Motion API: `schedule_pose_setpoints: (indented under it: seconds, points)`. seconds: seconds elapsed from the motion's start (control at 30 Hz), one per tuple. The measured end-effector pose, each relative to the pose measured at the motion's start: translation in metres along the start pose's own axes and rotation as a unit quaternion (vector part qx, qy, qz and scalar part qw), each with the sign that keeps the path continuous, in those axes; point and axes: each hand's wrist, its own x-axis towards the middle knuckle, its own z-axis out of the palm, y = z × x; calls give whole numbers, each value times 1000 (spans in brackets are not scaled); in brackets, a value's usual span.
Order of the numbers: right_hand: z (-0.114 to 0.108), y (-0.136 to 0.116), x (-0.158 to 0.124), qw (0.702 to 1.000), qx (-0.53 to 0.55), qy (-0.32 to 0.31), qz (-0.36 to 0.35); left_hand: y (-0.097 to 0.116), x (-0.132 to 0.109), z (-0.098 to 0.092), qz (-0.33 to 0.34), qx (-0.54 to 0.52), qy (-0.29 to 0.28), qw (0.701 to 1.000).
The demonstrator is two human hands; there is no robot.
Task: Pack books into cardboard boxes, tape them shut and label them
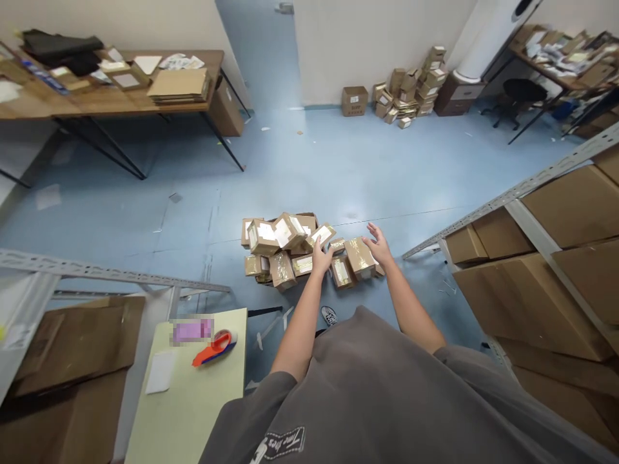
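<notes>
In the head view a pile of taped cardboard boxes [283,269] sits low in front of me, several with white labels. My left hand [320,259] is over the pile with its fingers apart, right by a small labelled box [323,233]. I cannot tell whether it touches that box. My right hand [378,247] is open beside the upper right corner of a larger taped box [358,255]. Between my hands lie a small box [337,245] and, nearer me, another labelled box [342,273]. Neither hand holds anything that I can see.
A pale table [203,399] at left carries an orange tape dispenser [216,348]. Metal shelves with large cartons [532,303] stand at right, and more cartons [72,361] at left. A brown table [184,61] and stacked boxes [409,90] are along the far wall.
</notes>
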Motion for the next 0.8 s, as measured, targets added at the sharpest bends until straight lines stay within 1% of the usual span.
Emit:
schedule_pose_setpoints:
  seconds: [0.07,0.17,0.27,0.33,0.43,0.5,0.6,0.7,0.8]
  points:
    - [28,-11,-1,999,-12,-37,-17,1,-8,-27,-3,-16,40,999]
    - [75,-27,-6,994,-30,-96,-43,-4,-28,-74,-2,-38,111,993]
    - [130,-46,-17,983,-57,-159,-75,-15,-59,-127,9,-48,180,982]
    - [171,-58,-29,972,-76,-197,-103,-26,-87,-166,17,-51,214,975]
    - [234,-78,-59,952,-89,-254,-146,-48,-141,-223,25,-52,267,962]
    - [277,-90,-86,935,-92,-295,-175,-66,-184,-259,22,-56,314,948]
    - [338,-106,-133,906,-98,-352,-215,-95,-253,-308,15,-71,391,918]
    - [392,-119,-183,875,-103,-400,-254,-123,-323,-351,12,-78,458,885]
    - [435,-128,-232,841,-120,-440,-292,-150,-387,-386,-7,-84,515,853]
